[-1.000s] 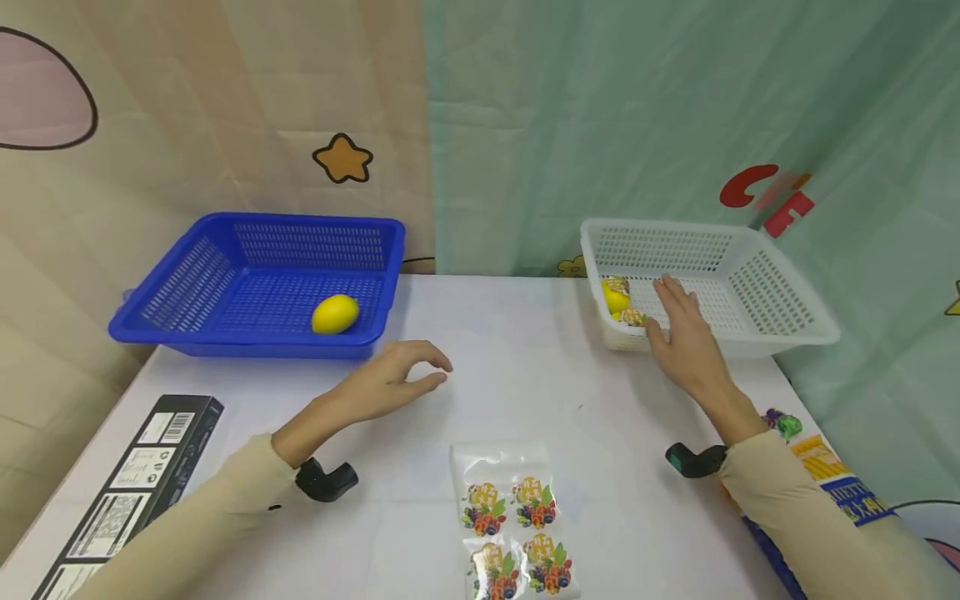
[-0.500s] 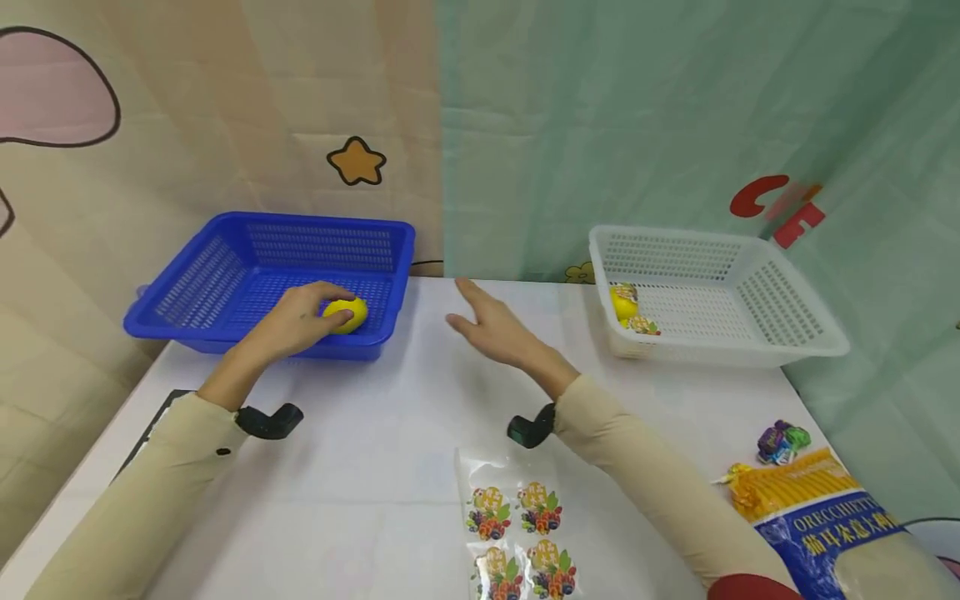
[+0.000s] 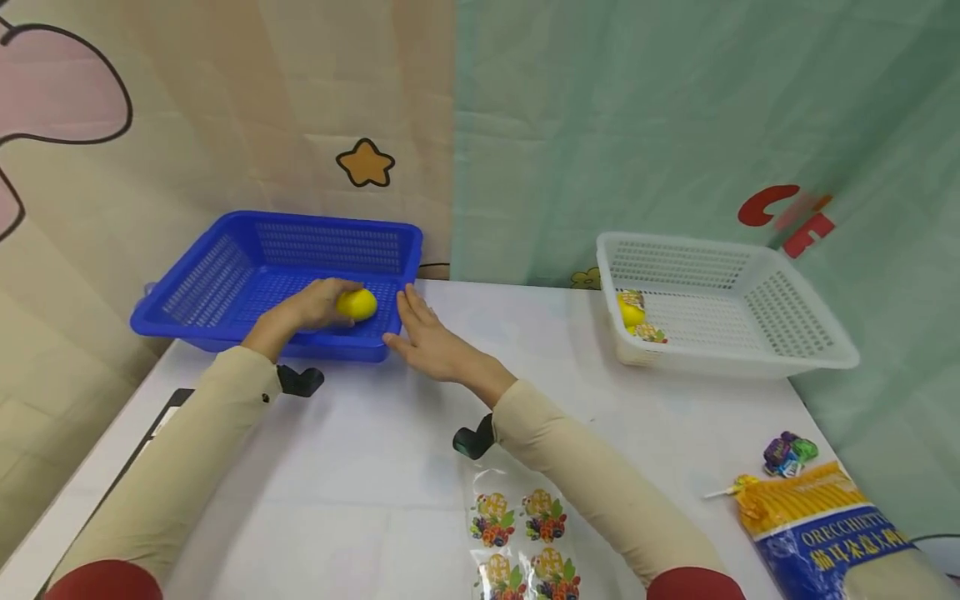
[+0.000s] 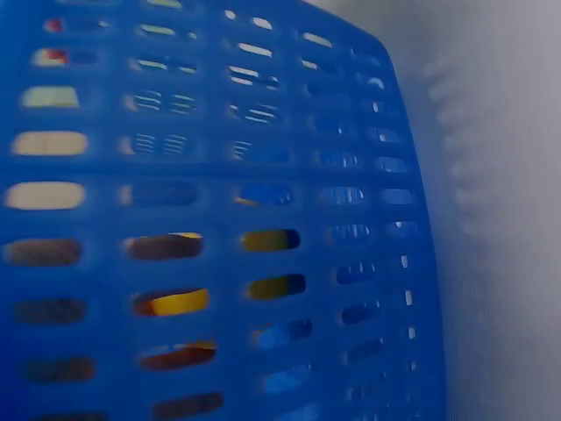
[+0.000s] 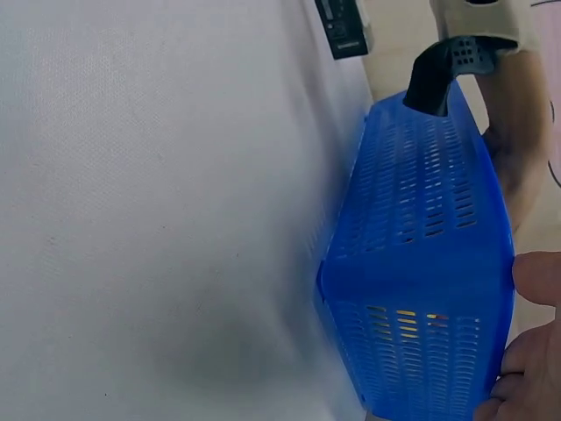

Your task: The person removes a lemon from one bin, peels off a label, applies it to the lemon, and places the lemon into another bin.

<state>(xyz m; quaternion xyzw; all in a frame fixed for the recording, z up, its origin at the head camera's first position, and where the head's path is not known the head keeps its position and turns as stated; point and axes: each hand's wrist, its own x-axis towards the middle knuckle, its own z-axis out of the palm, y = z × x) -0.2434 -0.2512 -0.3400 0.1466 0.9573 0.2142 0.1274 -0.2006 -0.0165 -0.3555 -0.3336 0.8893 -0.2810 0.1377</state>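
In the head view my left hand (image 3: pixel 318 304) reaches over the front rim of the blue plastic basket (image 3: pixel 277 229) and holds a yellow lemon (image 3: pixel 360 305), its fingers curled round the fruit. Bits of yellow show through the slots of the basket wall (image 4: pixel 342 175) in the left wrist view, but the grip itself is hidden there. My right hand (image 3: pixel 435 343) rests against the basket's right rim near the front corner, fingers straight and thumb apart. The right wrist view has this hand (image 5: pixel 539 351) at the rim of the basket (image 5: pixel 412 281).
A white basket (image 3: pixel 727 360) at back right holds yellow fruit (image 3: pixel 632 313) with fruit-print stickers. A sticker sheet (image 3: pixel 521 537) lies front centre. On the right are wrapped candies (image 3: pixel 791 454), a lollipop (image 3: pixel 744 483) and an orecchiette bag (image 3: pixel 832 533). A black box (image 3: pixel 176 398) is mostly covered by the left sleeve.
My left hand has moved into the blue basket and taken hold of the lemon. My right hand has come left from the white basket to the blue basket's right rim.
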